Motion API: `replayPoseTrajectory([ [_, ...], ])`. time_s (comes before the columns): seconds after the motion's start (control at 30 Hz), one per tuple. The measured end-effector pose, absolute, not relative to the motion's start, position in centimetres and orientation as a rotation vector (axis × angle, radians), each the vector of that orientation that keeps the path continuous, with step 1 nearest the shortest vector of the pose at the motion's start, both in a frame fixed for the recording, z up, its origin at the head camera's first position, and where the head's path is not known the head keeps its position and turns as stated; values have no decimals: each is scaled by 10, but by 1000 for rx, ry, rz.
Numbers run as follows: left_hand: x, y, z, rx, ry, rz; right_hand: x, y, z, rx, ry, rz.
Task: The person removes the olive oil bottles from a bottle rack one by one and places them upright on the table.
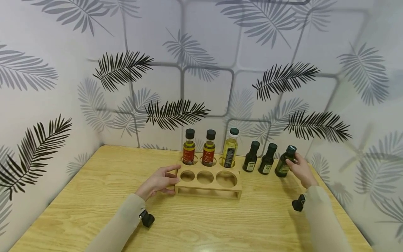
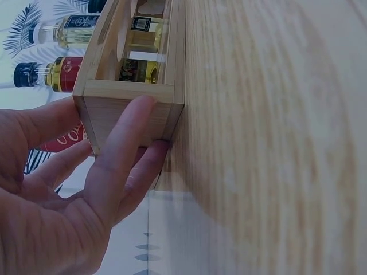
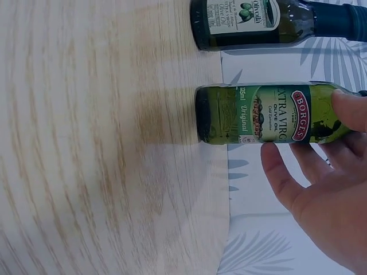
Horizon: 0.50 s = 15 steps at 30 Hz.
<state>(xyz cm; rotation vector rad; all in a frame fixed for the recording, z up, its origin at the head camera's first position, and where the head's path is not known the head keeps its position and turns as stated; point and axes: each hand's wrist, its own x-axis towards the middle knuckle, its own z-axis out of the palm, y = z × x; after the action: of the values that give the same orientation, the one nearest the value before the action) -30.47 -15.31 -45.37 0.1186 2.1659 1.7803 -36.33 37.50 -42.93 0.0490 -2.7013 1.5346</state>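
At the right end of the row, my right hand point(image 1: 303, 171) grips a green olive oil bottle point(image 3: 264, 114) near its neck, thumb on one side and fingers on the other. The bottle leans slightly in the head view, its base at the tabletop. My left hand point(image 1: 160, 182) touches the left end of a wooden two-tier bottle rack point(image 1: 207, 190), its fingers stretched against the end panel point(image 2: 114, 106). Three bottles stand in the rack's back row: two red-labelled oil bottles point(image 1: 189, 154) point(image 1: 208, 154) and a taller yellow oil bottle point(image 1: 230, 148). Three round holes show in its front tier.
Two dark bottles point(image 1: 251, 157) point(image 1: 267, 160) stand between the rack and the gripped bottle. The wooden table point(image 1: 201, 224) meets leaf-patterned walls point(image 1: 207, 91) at the back and both sides.
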Motion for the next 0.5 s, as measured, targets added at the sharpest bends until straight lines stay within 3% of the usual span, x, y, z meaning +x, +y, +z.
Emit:
replayPoseTrajectory([
  [0.5, -302, -155, -452, 121, 2164, 1781, -366, 378, -428, 62, -2727, 1550],
])
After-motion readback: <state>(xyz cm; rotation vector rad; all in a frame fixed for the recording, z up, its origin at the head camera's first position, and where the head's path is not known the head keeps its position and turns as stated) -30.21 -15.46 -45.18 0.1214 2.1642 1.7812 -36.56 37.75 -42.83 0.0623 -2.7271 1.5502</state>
